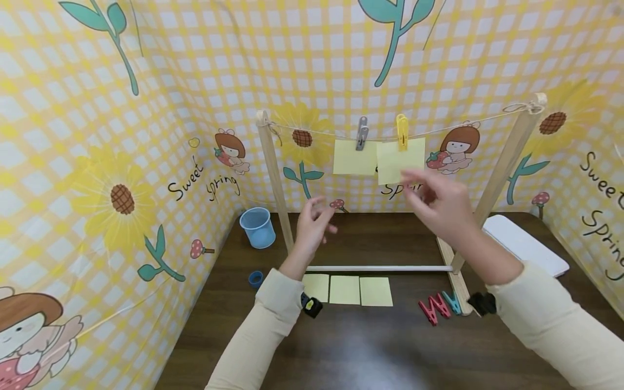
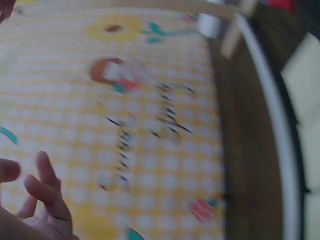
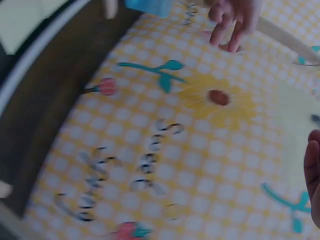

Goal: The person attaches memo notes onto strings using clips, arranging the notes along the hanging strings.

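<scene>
Head view: left hand (image 1: pixel 313 226) raised, grip loose, empty; right hand (image 1: pixel 442 205) higher, likewise, near hanging note (image 1: pixel 392 164).

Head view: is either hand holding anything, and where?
The left hand holds nothing. The right hand has blurred fingers overlapping the yellow-clipped note at its lower corner; a hold cannot be told.

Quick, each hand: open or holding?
Left hand: open, holding nothing.
Right hand: open, in front of the sticky note under the yellow clothespin; whether it touches, can't tell.
</scene>
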Motion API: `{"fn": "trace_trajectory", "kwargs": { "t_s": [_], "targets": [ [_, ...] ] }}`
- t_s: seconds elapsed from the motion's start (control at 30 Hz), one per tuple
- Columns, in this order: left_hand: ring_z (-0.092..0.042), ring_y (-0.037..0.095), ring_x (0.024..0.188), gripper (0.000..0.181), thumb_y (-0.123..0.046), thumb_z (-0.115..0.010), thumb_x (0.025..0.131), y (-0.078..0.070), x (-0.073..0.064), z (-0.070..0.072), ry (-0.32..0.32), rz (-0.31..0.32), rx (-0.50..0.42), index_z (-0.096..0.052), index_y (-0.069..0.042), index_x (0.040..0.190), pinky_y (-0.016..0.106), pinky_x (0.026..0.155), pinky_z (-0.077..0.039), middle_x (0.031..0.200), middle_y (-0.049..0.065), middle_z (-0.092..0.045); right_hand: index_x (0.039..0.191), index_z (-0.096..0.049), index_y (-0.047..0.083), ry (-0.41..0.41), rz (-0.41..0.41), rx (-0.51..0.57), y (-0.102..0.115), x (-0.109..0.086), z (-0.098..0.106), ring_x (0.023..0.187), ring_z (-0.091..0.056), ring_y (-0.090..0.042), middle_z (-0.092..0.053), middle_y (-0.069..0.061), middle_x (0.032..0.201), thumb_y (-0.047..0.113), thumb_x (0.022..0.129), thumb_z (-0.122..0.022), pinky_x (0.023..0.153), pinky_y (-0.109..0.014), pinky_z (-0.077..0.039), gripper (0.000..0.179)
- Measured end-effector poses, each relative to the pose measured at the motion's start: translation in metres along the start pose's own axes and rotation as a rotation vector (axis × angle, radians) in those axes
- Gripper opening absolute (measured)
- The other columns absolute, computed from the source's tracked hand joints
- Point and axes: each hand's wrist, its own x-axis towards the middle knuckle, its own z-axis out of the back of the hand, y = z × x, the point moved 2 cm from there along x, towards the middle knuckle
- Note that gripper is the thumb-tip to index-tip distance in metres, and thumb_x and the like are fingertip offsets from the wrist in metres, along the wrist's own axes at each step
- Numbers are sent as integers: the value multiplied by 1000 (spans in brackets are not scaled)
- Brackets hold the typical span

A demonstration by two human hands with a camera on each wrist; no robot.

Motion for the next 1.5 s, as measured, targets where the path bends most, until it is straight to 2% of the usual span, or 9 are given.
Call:
{"fn": "trace_trajectory", "kwargs": {
  "t_s": [0.23,0.3,0.37,0.57,0.67,0.87,1.2,1.33,1.5],
  "targets": [
    [-59,25,76,24,-14,-54,90,79,-24,29,126,122,869,-61,-10,113,39,64,-46,98,7,-62,99,-69,8,240,-340,-133,-51,-103,5,60,-54,-6,-67,-1,79,1,85,-60,49,-20,-41,18],
    [-58,26,74,25,-15,-55,90,98,-32,35,167,175,1025,-62,-10,113,41,62,-45,100,9,-63,100,-68,8,302,-440,-151,-66,-133,7,61,-54,-10,-66,-3,81,2,87,-58,47,-23,-41,18],
    [-56,27,66,27,-13,-56,88,114,-39,42,181,218,1096,-61,-8,115,40,55,-44,97,12,-64,101,-67,7,378,-534,-162,-78,-161,8,61,-53,-12,-66,-4,82,3,88,-56,47,-26,-40,18],
    [-56,28,62,36,-12,-59,85,143,-49,52,214,224,1239,-56,-8,121,41,52,-44,93,15,-64,108,-64,2,615,-729,-223,-101,-224,3,59,-47,-12,-62,-6,84,6,87,-58,46,-29,-37,23],
    [-55,27,60,48,-15,-61,85,148,-50,51,255,219,1301,-50,-11,130,40,51,-44,89,13,-64,112,-61,-2,681,-784,-272,-107,-237,0,63,-53,-22,-60,-14,86,10,87,-59,49,-37,-43,28],
    [-50,22,51,58,-22,-64,83,151,-47,46,271,204,1382,-44,-13,137,35,46,-41,70,10,-60,116,-56,-6,788,-809,-342,-116,-249,-9,97,-54,-47,-56,-32,108,24,89,-61,71,-56,-46,40],
    [-49,22,51,58,-26,-64,79,162,-40,46,274,183,1414,-48,-15,134,36,46,-41,68,10,-57,117,-51,-12,810,-771,-403,-121,-257,-19,98,-53,-48,-54,-34,109,21,86,-64,74,-55,-45,47],
    [-53,25,57,47,-29,-68,75,163,-41,47,275,144,1405,-56,-13,118,40,50,-43,73,9,-58,112,-54,-11,793,-741,-419,-121,-259,-20,91,-56,-46,-57,-31,100,16,83,-66,70,-54,-47,42],
    [-56,29,64,35,-28,-75,69,163,-46,49,211,88,1338,-58,-13,95,42,52,-44,81,11,-57,89,-63,1,742,-736,-419,-119,-262,-18,67,-55,-29,-55,-16,81,14,81,-65,55,-46,-46,15]
  ]
}}
